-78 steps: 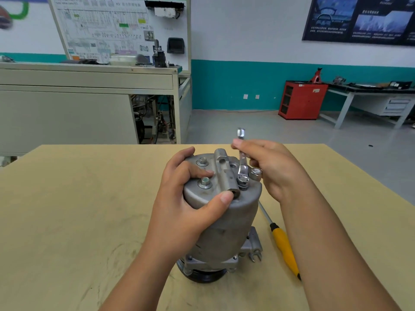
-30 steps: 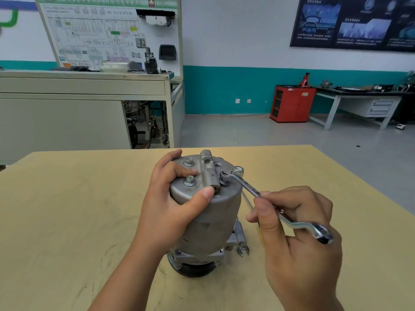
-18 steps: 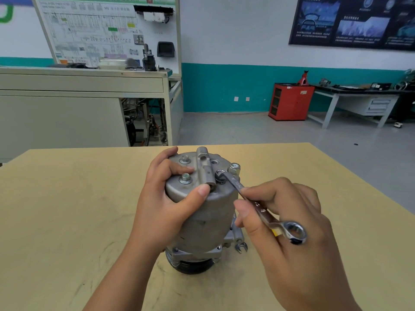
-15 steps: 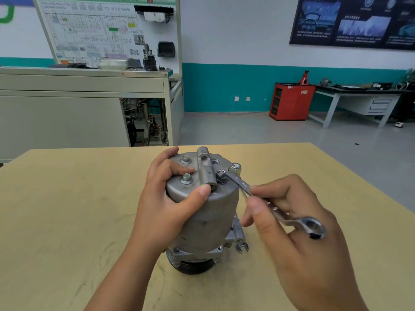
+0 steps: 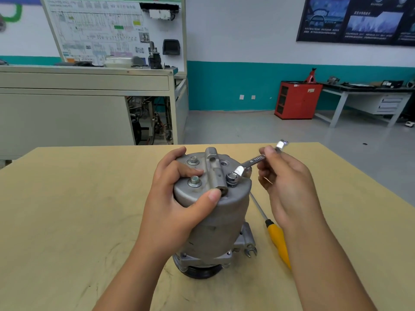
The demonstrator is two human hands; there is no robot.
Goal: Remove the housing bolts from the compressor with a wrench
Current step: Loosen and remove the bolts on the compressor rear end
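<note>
Two hands work well inside the table [image 5: 67, 209] edges: left hand [image 5: 175, 205] grips compressor [image 5: 224, 212], right hand [image 5: 289, 187] pinches wrench [image 5: 256, 159], handle now swung farther away.

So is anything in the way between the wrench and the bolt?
No, nothing visible. The right hand holds the wrench with its end right at the bolt. The left hand grips the compressor on the far side of the raised bar.

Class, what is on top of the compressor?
Three bolts show, the wrench at the right one, plus a raised block and an open hole. The left hand and wrench cover the rest.
</note>
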